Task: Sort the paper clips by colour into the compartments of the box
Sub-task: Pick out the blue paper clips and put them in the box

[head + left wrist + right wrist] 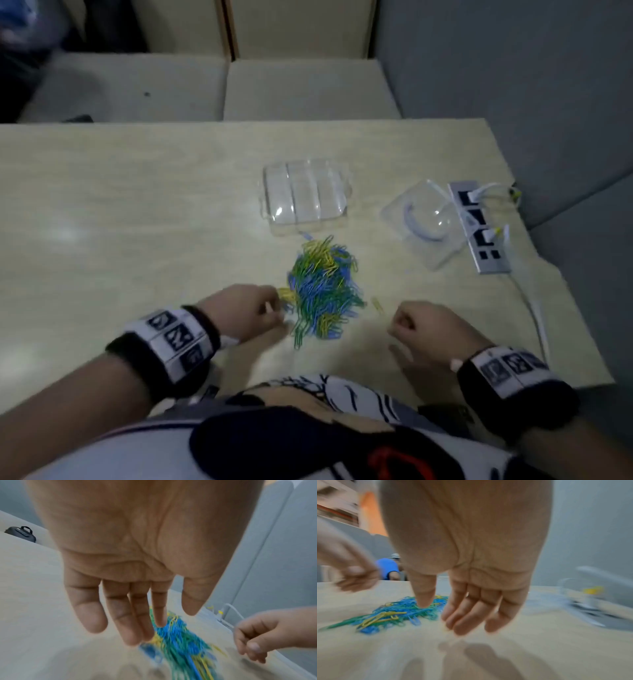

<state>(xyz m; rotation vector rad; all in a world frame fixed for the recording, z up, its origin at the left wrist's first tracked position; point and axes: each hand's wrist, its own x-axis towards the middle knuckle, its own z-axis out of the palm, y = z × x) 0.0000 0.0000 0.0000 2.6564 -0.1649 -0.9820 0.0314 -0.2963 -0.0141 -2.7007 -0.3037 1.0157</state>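
Barely begun: mixed paper clips (323,291) heaped before the empty box (306,196), left hand (244,312) relaxed, right hand (424,325) loosely curled, empty.

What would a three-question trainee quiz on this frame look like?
1. True or false: the box already holds some clips.
2. How many compartments does the box show? A two, B three, C five.
3. Fill in: the lone clip lying just off the pile is ___.

Key: 1 false; 2 B; 3 yellow.
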